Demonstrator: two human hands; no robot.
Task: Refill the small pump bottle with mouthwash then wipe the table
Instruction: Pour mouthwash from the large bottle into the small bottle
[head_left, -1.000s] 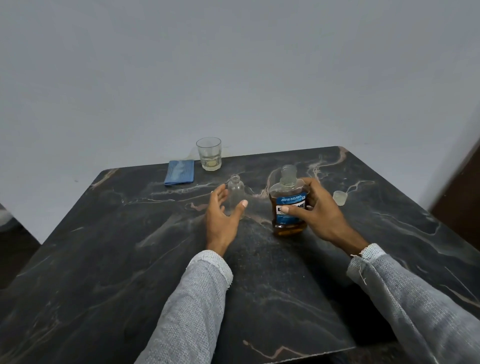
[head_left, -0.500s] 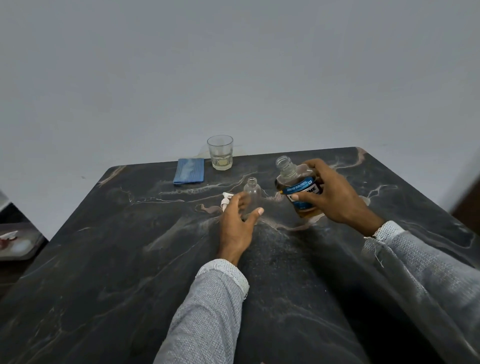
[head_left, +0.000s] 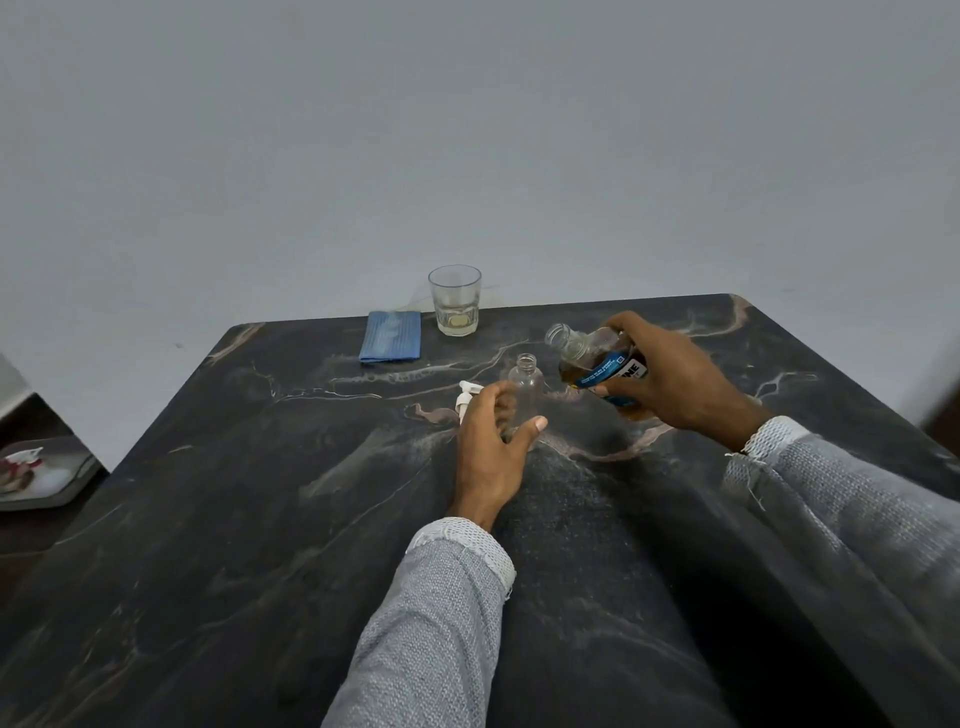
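Note:
A small clear bottle (head_left: 525, 382) stands upright and uncapped on the dark marble table (head_left: 260, 493). My left hand (head_left: 491, 447) curls around its lower part, thumb on the right side. My right hand (head_left: 675, 382) grips the mouthwash bottle (head_left: 597, 366), which holds amber liquid and has a blue label. It is uncapped and tilted left, its mouth just above and right of the small bottle's neck. The white pump head (head_left: 465, 397) lies on the table left of my left hand. A folded blue cloth (head_left: 390, 336) lies near the far edge.
A clear glass tumbler (head_left: 455, 300) with a little pale liquid stands at the far edge, right of the cloth. A grey tray (head_left: 36, 470) with something on it sits lower at the left, off the table. A plain wall rises behind.
My right hand lifted the mouthwash bottle off the table and tilted it left toward the small bottle. My left hand closed more around the small bottle. The view shifted, revealing the pump head.

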